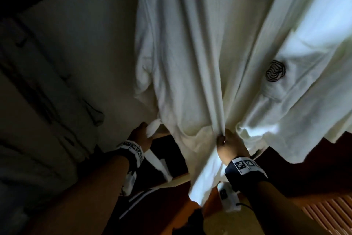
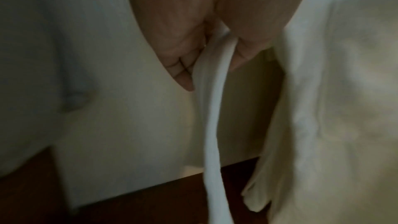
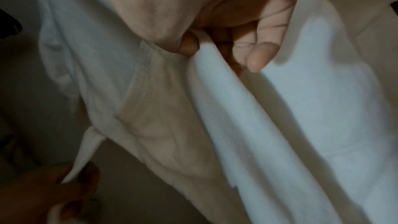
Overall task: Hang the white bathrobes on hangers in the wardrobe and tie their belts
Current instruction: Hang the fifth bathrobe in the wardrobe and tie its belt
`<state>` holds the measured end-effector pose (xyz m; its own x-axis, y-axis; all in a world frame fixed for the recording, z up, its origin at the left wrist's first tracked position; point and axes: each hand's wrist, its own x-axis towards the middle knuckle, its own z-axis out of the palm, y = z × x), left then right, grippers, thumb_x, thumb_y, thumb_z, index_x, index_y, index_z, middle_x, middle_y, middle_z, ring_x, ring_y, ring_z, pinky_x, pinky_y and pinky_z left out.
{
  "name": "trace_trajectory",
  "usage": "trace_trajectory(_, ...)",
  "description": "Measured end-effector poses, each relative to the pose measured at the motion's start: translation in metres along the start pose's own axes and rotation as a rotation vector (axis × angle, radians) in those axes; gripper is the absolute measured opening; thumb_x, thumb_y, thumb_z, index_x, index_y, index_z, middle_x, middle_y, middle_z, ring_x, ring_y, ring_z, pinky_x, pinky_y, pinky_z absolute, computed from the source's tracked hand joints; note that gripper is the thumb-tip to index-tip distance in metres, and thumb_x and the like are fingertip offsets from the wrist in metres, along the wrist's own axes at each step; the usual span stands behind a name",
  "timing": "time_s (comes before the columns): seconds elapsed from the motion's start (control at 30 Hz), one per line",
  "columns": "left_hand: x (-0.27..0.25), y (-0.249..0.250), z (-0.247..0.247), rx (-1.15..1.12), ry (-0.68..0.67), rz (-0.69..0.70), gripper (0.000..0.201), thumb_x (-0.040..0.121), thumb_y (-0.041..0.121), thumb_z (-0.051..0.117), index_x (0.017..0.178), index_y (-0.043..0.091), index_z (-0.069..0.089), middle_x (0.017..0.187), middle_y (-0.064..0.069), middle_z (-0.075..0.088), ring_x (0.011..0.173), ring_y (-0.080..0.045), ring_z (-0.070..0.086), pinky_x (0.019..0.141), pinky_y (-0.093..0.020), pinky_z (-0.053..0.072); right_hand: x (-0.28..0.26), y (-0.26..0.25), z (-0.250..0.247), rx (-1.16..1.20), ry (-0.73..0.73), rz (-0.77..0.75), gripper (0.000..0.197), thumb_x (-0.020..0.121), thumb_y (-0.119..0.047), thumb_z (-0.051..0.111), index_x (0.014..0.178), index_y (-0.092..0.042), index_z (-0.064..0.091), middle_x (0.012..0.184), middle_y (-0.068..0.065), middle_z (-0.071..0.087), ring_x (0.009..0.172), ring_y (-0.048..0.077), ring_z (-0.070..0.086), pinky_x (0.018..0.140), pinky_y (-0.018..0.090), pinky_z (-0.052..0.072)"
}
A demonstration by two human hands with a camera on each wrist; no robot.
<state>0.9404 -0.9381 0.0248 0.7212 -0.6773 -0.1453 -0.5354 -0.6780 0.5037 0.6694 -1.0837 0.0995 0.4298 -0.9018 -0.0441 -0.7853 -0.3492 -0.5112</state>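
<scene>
1. Left hand (image 1: 140, 137): fingers curled round the white belt (image 1: 152, 127) at the bathrobe's left edge; in the left wrist view the belt (image 2: 212, 125) runs out between thumb and fingers (image 2: 183, 72) and hangs down as a narrow strip.
2. Right hand (image 1: 231, 144): closed on a gathered fold of the white bathrobe (image 1: 200, 54) at its front opening. In the right wrist view the thumb (image 3: 188, 45) and curled fingers (image 3: 261, 55) pinch the cloth edge between them.
3. Bathrobe: hangs in long vertical folds across the centre and right of the head view, its top out of frame; the hanger cannot be seen. Its lower hem falls past the right wrist.
4. Emblem (image 1: 275, 71): a round black wavy-line mark on the robe's chest panel, up and to the right of the right hand.
5. Belt attachment: in the right wrist view the belt (image 3: 86, 146) leaves the robe's side and passes down into the left hand (image 3: 53, 190) at lower left. No knot is visible.
6. Second pale garment (image 1: 66, 54): hangs in shadow to the left, just beside the robe; details are too dark to tell.
7. Wrist bands (image 1: 245, 165): dark straps with printed square markers on both forearms.
8. Floor (image 1: 314, 187): reddish-brown, visible below the hem.
</scene>
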Motion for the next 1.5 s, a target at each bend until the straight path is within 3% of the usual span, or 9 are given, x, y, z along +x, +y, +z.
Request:
trace_trajectory(0.13,-0.013,-0.038,-0.022,-0.109,0.044,-0.121,0.032,0.087,0.034,0.060,0.066,0.015,0.045,0.080,-0.012,0.060,0.069,-0.025,0.056,0.063,-0.031,0.044,0.005,-0.010,0.019,0.003,-0.105,-0.106,0.025,0.095,-0.029,0.049,0.112,-0.014,0.060,0.108,0.013,0.068,0.106,0.032,0.062,0.089,0.036,0.049)
trace_trajectory(0.3,-0.025,-0.038,-0.060,-0.200,0.004,-0.124,0.047,0.063,0.064,0.056,0.081,0.021,0.059,0.077,0.007,0.056,0.071,-0.015,0.057,0.058,-0.026,0.044,0.000,-0.016,0.020,0.175,0.021,-0.236,0.007,0.089,-0.029,0.059,0.096,-0.030,0.056,0.088,-0.008,0.060,0.079,0.012,0.062,0.069,0.018,0.043)
trace_trajectory(0.6,-0.035,0.079,-0.088,-0.768,0.228,0.054,0.056,0.079,0.024,0.070,0.129,0.035,0.048,0.107,0.001,0.061,0.071,-0.019,0.061,0.063,-0.029,0.051,0.022,0.019,-0.047,0.448,0.513,-0.226,0.051,0.081,-0.009,0.068,0.125,-0.002,0.044,0.117,0.013,0.044,0.087,0.021,0.053,0.085,0.030,0.044)
trace_trajectory(0.83,-0.042,0.162,-0.041,-0.592,0.013,0.268,0.007,0.084,0.017,0.071,0.086,0.023,0.067,0.086,0.001,0.067,0.066,-0.019,0.063,0.066,-0.029,0.050,0.033,0.057,-0.076,0.566,0.565,-0.025,0.071,0.076,-0.008,0.065,0.140,-0.003,0.034,0.136,0.018,0.039,0.115,0.033,0.050,0.105,0.039,0.038)
trace_trajectory(1.0,-0.061,0.208,-0.008,-0.326,-0.219,0.187,0.084,0.049,0.065,0.083,0.123,0.037,0.054,0.121,0.001,0.048,0.111,-0.018,0.054,0.100,-0.032,0.046,0.033,0.070,-0.108,0.521,-0.139,-0.286,0.030,0.084,-0.003,0.050,0.100,-0.022,0.067,0.099,0.002,0.070,0.084,0.009,0.062,0.080,0.022,0.047)
trace_trajectory(1.1,-0.077,0.240,0.006,-0.218,-0.290,0.243,0.118,0.039,0.077,0.078,0.141,0.039,0.033,0.142,0.000,0.035,0.131,-0.022,0.038,0.110,-0.036,0.035,0.034,0.065,-0.122,0.518,-0.410,-0.452,0.042,0.089,0.004,0.047,0.084,-0.032,0.068,0.082,-0.014,0.071,0.076,-0.005,0.063,0.073,0.017,0.046)
trace_trajectory(1.23,-0.079,0.254,0.017,-0.406,-0.079,0.312,0.081,0.070,0.049,0.078,0.137,0.016,0.048,0.134,-0.002,0.056,0.126,-0.019,0.050,0.102,-0.030,0.041,0.049,0.060,-0.141,0.345,-0.315,-0.542,0.036,0.086,0.011,0.049,0.097,-0.011,0.075,0.089,-0.010,0.067,0.079,-0.006,0.063,0.079,0.015,0.045)
trace_trajectory(1.37,-0.073,0.242,0.007,-0.604,-0.212,0.140,0.062,0.069,0.030,0.077,0.125,0.009,0.060,0.125,-0.012,0.062,0.119,-0.030,0.056,0.102,-0.040,0.044,0.084,0.075,-0.133,0.209,-0.080,-0.435,0.029,0.086,-0.016,0.049,0.101,-0.023,0.072,0.112,-0.001,0.069,0.099,0.015,0.063,0.087,0.023,0.044)
trace_trajectory(1.5,-0.076,0.227,0.000,-0.682,-0.278,0.109,0.062,0.044,0.034,0.071,0.104,0.022,0.067,0.114,-0.012,0.068,0.111,-0.032,0.061,0.101,-0.051,0.045,0.079,0.086,-0.096,0.045,-0.439,-0.356,0.045,0.080,-0.037,0.072,0.122,-0.025,0.060,0.120,-0.003,0.063,0.104,0.011,0.061,0.097,0.029,0.047)
